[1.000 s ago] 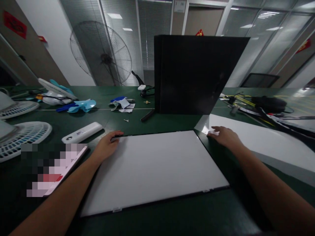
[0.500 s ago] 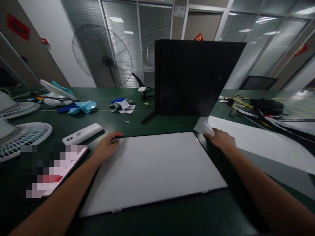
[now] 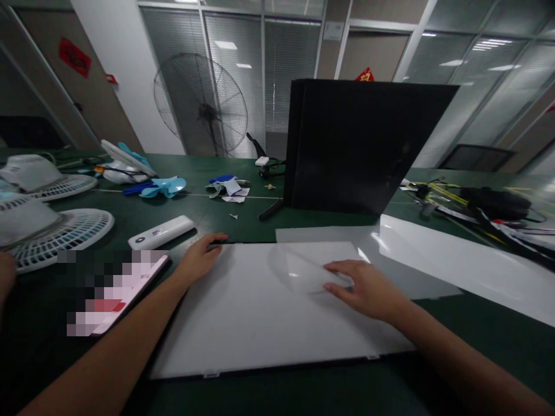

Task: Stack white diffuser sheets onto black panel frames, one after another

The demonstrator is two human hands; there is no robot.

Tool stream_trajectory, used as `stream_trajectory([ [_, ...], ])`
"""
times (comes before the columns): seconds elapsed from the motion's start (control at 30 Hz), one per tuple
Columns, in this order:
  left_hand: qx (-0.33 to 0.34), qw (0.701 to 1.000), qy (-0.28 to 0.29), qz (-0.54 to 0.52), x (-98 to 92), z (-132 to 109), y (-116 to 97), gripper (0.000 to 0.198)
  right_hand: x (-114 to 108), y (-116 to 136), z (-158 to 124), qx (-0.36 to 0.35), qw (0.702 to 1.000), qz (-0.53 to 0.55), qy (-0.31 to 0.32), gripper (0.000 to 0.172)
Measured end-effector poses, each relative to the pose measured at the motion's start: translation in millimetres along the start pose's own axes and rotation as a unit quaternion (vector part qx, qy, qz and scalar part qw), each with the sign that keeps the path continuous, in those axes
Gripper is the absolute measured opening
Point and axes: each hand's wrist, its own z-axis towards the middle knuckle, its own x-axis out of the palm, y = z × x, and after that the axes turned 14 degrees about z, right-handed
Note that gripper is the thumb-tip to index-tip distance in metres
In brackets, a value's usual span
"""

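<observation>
A flat white panel with a thin dark frame lies on the green tabletop in front of me. My left hand grips its far left corner, fingers curled over the edge. Over the right part of the panel, my right hand has thumb and fingers closed around the bent edge of a thin translucent sheet. The sheet curves above the panel and reaches past its far and right sides. A stiffer white sheet rests to the right.
Behind the panel stands a large black box-shaped object. White fan parts, a white oblong device and a blurred-out phone lie left. Cables sit right. Another person's hand shows at the left edge.
My right hand has moved left from beside the far right corner to above the panel, drawing the translucent sheet over it. My left hand stays at its corner. The view has shifted left.
</observation>
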Motion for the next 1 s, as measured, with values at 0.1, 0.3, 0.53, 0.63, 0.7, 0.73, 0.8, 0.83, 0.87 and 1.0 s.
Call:
stream_trajectory([
  [0.1,0.01,1.0,-0.004,0.003,0.7,0,1,0.052,12,20,-10,-0.094,0.99,0.057,0.09,0.083],
  [0.3,0.015,1.0,-0.002,-0.014,2.0,1,3,0.053,10,21,-13,-0.151,0.974,0.139,0.097,0.075],
  [0.53,0.04,0.998,0.021,-0.041,3.0,0,4,0.063,-8,-34,5,-0.002,0.994,-0.11,0.008,0.069],
  [0.63,0.036,0.998,0.027,-0.047,1.5,-1,1,0.063,-11,-33,2,0.014,0.991,-0.133,0.023,0.064],
  [0.7,0.028,0.998,0.025,-0.055,0.8,-2,0,0.059,-10,-20,-2,0.004,0.989,-0.142,0.027,0.06],
  [0.73,0.022,0.998,0.023,-0.059,0.7,-2,-1,0.057,-9,-13,-3,-0.011,0.989,-0.144,0.03,0.059],
  [0.8,0.013,0.998,0.022,-0.062,0.7,-2,-1,0.054,-4,1,-6,-0.052,0.988,-0.14,0.043,0.054],
  [0.83,0.014,0.998,0.023,-0.061,0.9,-2,0,0.054,-2,7,-7,-0.07,0.987,-0.136,0.048,0.052],
  [0.87,0.017,0.998,0.023,-0.057,1.1,-2,0,0.055,0,11,-8,-0.085,0.986,-0.132,0.05,0.051],
  [1.0,0.043,0.998,0.023,-0.035,1.6,-1,2,0.059,2,21,-9,-0.129,0.984,-0.101,0.076,0.05],
])
